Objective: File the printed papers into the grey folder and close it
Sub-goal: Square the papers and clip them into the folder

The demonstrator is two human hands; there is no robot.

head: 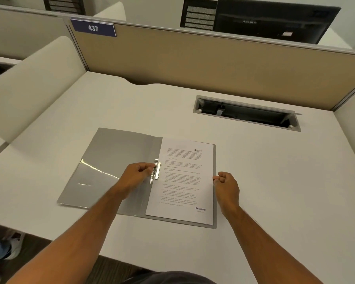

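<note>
The grey folder (113,160) lies open flat on the white desk, its left cover bearing a clear pocket. The printed papers (184,181) rest on the folder's right half, stamped "RECEIVED" at the lower right. A metal clip (157,171) stands at the spine by the papers' left edge. My left hand (137,174) has its fingertips pinched on that clip. My right hand (225,184) is curled at the papers' right edge, thumb and fingers touching the sheet's edge.
A cable slot (247,112) is cut into the white desk (275,181) at the back right. A tan partition (213,64) with a "437" label (93,28) bounds the far side. A cream divider (29,83) stands on the left.
</note>
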